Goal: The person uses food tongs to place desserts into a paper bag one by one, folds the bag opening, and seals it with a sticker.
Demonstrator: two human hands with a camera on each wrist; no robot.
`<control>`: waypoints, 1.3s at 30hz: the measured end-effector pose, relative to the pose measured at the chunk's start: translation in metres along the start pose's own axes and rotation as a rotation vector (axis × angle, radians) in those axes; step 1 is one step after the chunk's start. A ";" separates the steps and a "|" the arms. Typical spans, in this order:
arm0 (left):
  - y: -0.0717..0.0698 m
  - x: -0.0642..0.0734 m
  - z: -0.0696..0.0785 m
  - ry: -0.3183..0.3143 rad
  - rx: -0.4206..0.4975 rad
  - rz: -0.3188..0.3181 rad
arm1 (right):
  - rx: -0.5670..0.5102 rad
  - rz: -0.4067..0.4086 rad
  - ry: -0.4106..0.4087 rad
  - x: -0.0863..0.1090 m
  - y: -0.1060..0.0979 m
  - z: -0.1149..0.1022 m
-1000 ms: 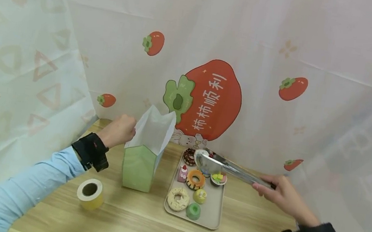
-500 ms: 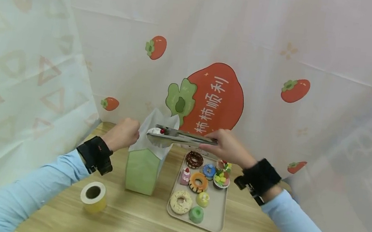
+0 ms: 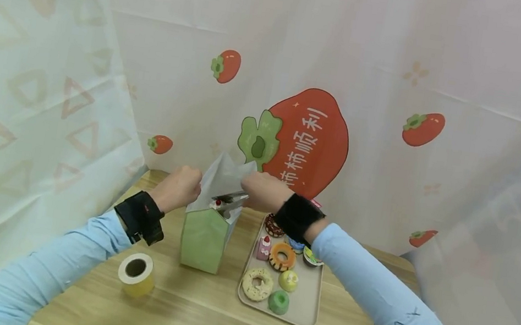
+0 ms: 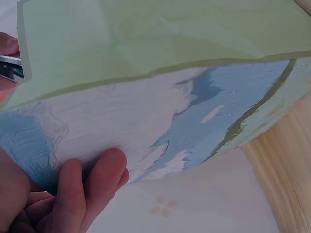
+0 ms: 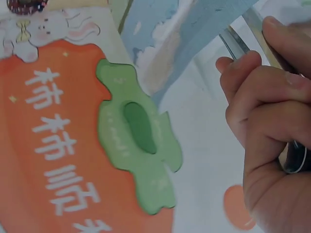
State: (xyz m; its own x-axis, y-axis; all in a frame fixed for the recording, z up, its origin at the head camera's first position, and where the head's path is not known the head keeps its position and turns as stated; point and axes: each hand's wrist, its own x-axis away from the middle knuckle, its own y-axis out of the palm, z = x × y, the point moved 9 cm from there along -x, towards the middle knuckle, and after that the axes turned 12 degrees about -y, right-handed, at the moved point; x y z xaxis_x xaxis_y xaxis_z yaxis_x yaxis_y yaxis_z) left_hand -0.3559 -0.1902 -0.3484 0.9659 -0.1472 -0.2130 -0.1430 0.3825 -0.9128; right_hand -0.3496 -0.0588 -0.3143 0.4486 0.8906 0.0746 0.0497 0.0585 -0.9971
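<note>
A paper bag (image 3: 203, 240), green on the side towards me and white inside, stands upright on the table. My left hand (image 3: 179, 189) grips its left upper edge; in the left wrist view the fingers (image 4: 72, 191) curl against the bag's painted side. My right hand (image 3: 263, 191) holds metal tongs (image 3: 234, 198), which tilt down into the bag's mouth. Between the tong ends is a white cake-like piece with a red cherry (image 3: 217, 203), partly hidden by the bag's front edge. The right wrist view has the fingers wrapped around the tongs (image 5: 240, 41).
Right of the bag, a beige tray (image 3: 305, 299) bears several toy sweets, among them an orange ring doughnut (image 3: 282, 257) and a cream doughnut (image 3: 256, 284). My right forearm passes above its back part. A yellow tape roll (image 3: 136, 277) stands at front left. Printed cloth (image 3: 376, 51) hangs behind.
My right hand has carried the tongs and the cherry-topped piece left from above the tray, then lowered them into the bag's mouth. My left hand stays at the bag's edge.
</note>
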 end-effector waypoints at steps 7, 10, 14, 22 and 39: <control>0.000 0.000 0.000 -0.008 -0.004 0.000 | 0.120 -0.094 -0.029 -0.032 0.016 -0.017; 0.000 0.000 0.000 -0.017 -0.006 -0.002 | 0.186 -0.144 -0.025 -0.040 0.024 -0.020; 0.000 -0.001 0.002 -0.027 -0.007 -0.002 | 0.262 -0.183 -0.017 -0.048 0.036 -0.020; 0.003 -0.003 0.005 -0.042 -0.024 0.004 | 0.271 -0.229 -0.051 -0.067 0.067 -0.011; 0.004 -0.004 0.001 -0.052 -0.003 -0.021 | 0.150 -0.336 -0.052 -0.055 0.047 0.001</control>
State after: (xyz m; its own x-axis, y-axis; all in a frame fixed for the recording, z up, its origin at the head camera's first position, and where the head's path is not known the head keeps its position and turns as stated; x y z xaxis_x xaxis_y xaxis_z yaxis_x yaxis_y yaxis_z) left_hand -0.3599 -0.1870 -0.3509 0.9787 -0.1074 -0.1751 -0.1229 0.3770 -0.9180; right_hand -0.3729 -0.1044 -0.3655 0.3831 0.8323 0.4006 0.0534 0.4131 -0.9091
